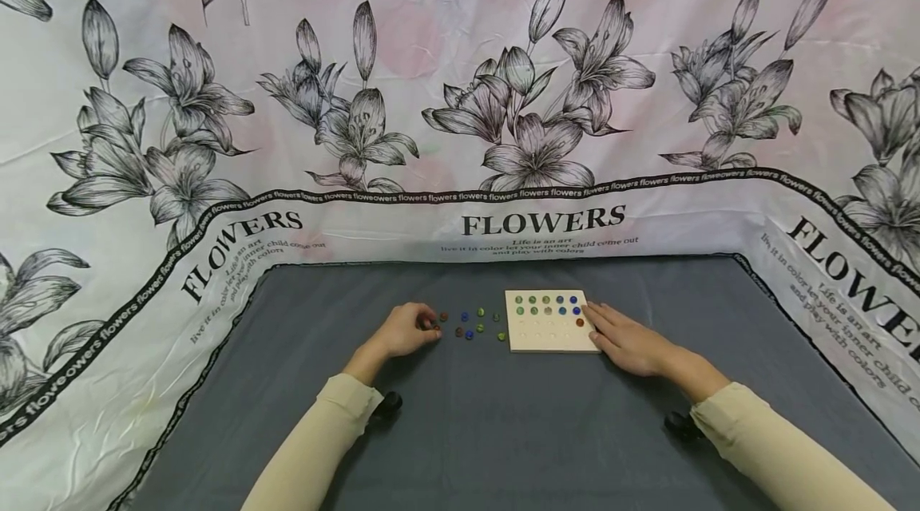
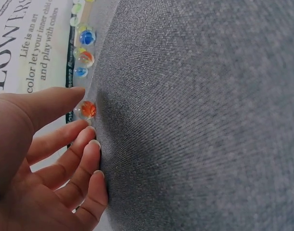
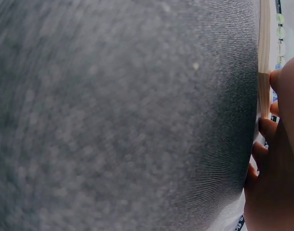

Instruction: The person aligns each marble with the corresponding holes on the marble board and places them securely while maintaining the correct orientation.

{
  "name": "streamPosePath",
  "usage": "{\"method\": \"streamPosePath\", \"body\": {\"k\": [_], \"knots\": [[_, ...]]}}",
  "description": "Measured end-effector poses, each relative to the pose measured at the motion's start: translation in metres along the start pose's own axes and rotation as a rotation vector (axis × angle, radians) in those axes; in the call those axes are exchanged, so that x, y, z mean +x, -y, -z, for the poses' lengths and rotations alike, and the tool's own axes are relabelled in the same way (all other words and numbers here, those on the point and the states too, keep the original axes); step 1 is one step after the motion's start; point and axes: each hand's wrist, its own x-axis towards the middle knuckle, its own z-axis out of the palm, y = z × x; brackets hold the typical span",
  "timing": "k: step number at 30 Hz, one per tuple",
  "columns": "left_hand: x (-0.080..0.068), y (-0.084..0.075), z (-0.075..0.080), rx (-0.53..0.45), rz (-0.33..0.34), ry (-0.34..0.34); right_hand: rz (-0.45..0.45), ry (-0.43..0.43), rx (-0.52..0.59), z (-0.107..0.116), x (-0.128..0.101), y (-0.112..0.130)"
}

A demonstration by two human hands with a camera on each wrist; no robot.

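Two "FLOWERS" prints on cloth; left hand loosely curled beside orange marble, seen only at wrist; right hand flat against wooden board.

Your head camera looks forward and down from above the grey cloth, taking in both forearms and the wooden board toward 12 o'clock, at a middling distance. Your left wrist camera sits very close behind the left hand, skimming low over the cloth toward the loose marbles, which the head view also shows. Your right wrist camera is as close, sharing only the board's edge and cloth.
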Motion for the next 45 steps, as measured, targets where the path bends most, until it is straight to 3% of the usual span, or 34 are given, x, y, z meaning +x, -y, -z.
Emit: {"method": "streamPosePath", "body": {"k": [7,15,22,29,38,45], "knots": [[0.002,-0.003,-0.002,-0.026,0.011,-0.016,-0.006,-0.009,0.006,-0.001,-0.002,-0.003],[0.0,-0.007,-0.004,0.028,0.044,-0.018,0.024,-0.012,-0.012,-0.009,0.001,-0.011],[0.002,-0.005,-0.008,0.072,0.066,-0.015,-0.004,0.01,0.015,-0.004,-0.003,-0.003],[0.0,-0.005,-0.006,0.052,0.079,-0.043,-0.004,0.013,0.006,0.0,-0.001,0.002],[-0.004,-0.001,-0.008,-0.023,0.033,-0.068,0.053,-0.033,0.042,-0.013,-0.001,-0.015],[-0.003,-0.007,-0.005,-0.056,-0.017,-0.086,-0.01,0.012,0.018,-0.015,0.004,-0.021]]}}
